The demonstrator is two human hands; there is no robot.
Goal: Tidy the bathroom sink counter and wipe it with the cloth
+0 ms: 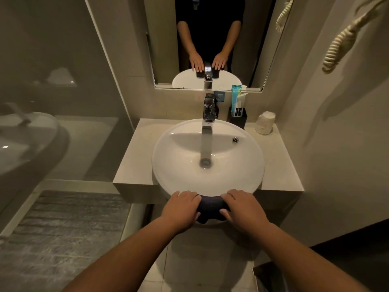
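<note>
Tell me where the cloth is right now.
In the head view, the dark cloth is draped over the near front rim of the sink, held between the left hand and right hand.

Beige tabletop: round white basin set at centre; black holder w/ sachets and upturned paper cup at back right.

Bare counter left of sink
</note>
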